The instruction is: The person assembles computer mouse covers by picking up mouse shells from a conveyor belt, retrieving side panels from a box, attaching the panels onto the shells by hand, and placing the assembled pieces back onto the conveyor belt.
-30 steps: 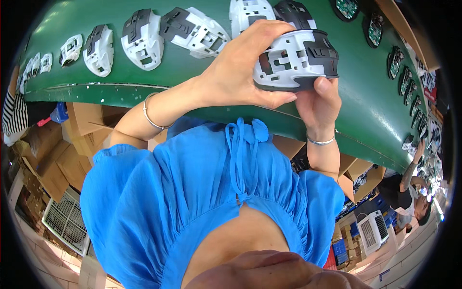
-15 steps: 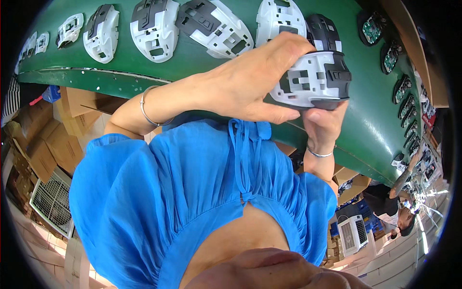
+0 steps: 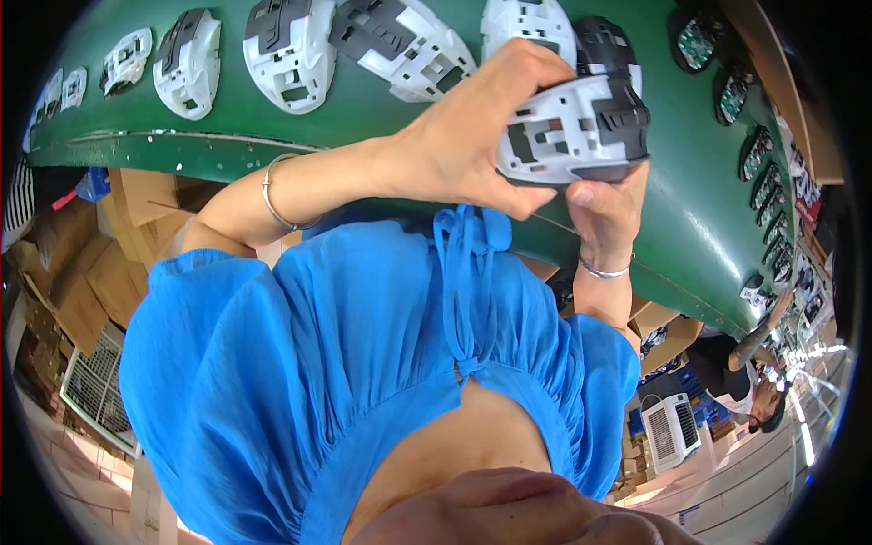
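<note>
A white and black plastic housing (image 3: 556, 136) with many square cut-outs is held above the green table (image 3: 690, 227). My left hand (image 3: 472, 136) grips its left end, fingers over the far edge and thumb on the near side. My right hand (image 3: 610, 202) holds it from below at the near right, thumb pressed to the lower edge and the other fingers mostly hidden. Just behind it lie a white housing (image 3: 527, 27) and a mostly black one (image 3: 607, 45). A white housing with a dark cover (image 3: 404, 45) lies tilted beyond my left hand.
More such housings (image 3: 291, 59) line the table to the left. Dark shells with green circuit boards (image 3: 699, 50) run down the right side. Cardboard boxes (image 3: 136, 213) stand under the table edge. A co-worker (image 3: 740, 377) is at the far right, near a white fan-like unit (image 3: 670, 431).
Both hands have shifted slightly away from me and to the left with the housing, whose angle has changed a little. The grip looks the same.
</note>
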